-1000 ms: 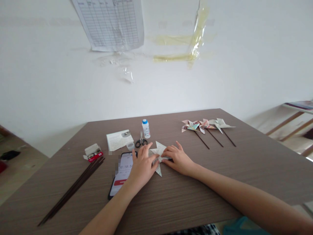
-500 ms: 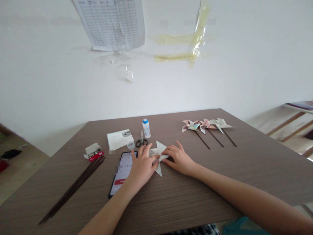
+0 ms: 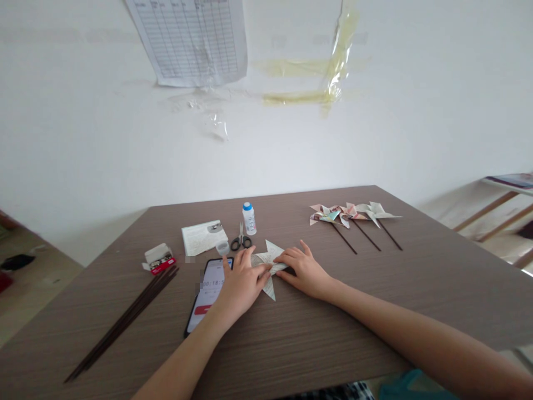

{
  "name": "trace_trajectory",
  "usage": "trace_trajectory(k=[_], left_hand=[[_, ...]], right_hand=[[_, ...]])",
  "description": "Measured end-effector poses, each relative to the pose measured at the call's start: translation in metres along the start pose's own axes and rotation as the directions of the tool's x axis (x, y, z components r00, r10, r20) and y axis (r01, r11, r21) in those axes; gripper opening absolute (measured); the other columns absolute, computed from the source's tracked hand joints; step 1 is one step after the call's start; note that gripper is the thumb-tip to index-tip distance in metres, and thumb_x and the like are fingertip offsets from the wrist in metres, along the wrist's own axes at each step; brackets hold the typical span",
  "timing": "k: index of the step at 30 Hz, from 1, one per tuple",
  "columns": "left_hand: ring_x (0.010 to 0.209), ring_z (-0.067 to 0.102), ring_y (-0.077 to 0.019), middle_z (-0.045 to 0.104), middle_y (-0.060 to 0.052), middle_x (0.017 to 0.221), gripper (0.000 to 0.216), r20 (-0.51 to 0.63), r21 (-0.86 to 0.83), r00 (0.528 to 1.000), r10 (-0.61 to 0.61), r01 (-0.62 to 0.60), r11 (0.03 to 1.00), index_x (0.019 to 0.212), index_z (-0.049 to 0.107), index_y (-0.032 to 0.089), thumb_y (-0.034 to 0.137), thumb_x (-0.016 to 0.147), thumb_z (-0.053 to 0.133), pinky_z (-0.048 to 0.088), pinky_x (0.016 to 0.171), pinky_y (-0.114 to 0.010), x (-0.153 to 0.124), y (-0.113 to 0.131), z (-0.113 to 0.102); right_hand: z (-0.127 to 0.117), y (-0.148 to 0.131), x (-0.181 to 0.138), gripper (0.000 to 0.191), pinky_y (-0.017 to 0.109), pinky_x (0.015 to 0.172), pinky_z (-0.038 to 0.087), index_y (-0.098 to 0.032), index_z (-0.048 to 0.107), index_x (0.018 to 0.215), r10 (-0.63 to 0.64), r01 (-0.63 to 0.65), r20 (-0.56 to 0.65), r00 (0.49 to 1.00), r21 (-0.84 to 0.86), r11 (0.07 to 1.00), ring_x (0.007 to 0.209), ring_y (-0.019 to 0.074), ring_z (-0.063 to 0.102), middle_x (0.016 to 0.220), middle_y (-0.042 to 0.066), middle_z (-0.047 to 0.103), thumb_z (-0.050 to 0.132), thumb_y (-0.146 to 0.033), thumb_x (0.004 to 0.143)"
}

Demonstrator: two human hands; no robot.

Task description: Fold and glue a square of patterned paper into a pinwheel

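A folded piece of printed paper (image 3: 272, 251), shaped like a pinwheel with pointed flaps, lies on the brown table (image 3: 333, 339). My left hand (image 3: 239, 284) rests on its left side and its fingertips press the folds toward the centre. On the right side, the curled fingers of my right hand (image 3: 305, 270) hold the paper down at the middle. Most of the paper is hidden under both hands; only an upper and a lower tip stick out.
A phone (image 3: 205, 300) with a timer lies by my left wrist. Behind it are scissors (image 3: 240, 240), a glue bottle (image 3: 249, 218), a small clear cup (image 3: 222, 248), a paper sheet (image 3: 201, 238) and a small box (image 3: 159, 259). Dark sticks (image 3: 125, 319) lie left. Three finished pinwheels (image 3: 352, 214) lie far right.
Almost nothing has moved. My left fingers have drawn slightly closer together on the paper; my right hand stays put.
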State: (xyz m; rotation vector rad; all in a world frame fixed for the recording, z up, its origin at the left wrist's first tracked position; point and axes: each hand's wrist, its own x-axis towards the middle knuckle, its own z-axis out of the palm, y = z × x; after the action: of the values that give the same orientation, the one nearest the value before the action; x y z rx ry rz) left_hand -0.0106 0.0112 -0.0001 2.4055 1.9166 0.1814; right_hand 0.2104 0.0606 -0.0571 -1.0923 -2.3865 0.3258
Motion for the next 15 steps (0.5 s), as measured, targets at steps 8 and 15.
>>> trace_trajectory(k=[8,15], left_hand=[[0.174,0.042,-0.0468,0.048,-0.015,0.187,0.036,0.068,-0.054,0.998,-0.014,0.018,0.998,0.144,0.086,0.039,0.031,0.116,0.064,0.024,0.135,-0.090,-0.0008,-0.0032,-0.0031],[0.172,0.045,-0.0463,0.053,-0.015,0.184,0.034,0.017,-0.103,1.000,-0.023,0.025,0.994,0.142,0.087,0.037,0.032,0.113,0.069,0.027,0.133,-0.090,0.0027,-0.0070,-0.0007]], right_hand=[[-0.0048,-0.0026,-0.0011,0.023,0.077,0.139,0.029,-0.030,0.085,0.132,-0.011,0.011,0.006,1.000,-0.010,1.000,0.131,0.0342,0.077,0.133,0.010,0.084,0.072,-0.031,0.113],[-0.0062,-0.0047,-0.0012,0.024,0.080,0.139,0.027,-0.030,0.084,0.133,0.011,-0.012,0.019,1.000,0.007,1.000,0.132,0.0345,0.076,0.134,0.011,0.084,0.069,-0.033,0.114]])
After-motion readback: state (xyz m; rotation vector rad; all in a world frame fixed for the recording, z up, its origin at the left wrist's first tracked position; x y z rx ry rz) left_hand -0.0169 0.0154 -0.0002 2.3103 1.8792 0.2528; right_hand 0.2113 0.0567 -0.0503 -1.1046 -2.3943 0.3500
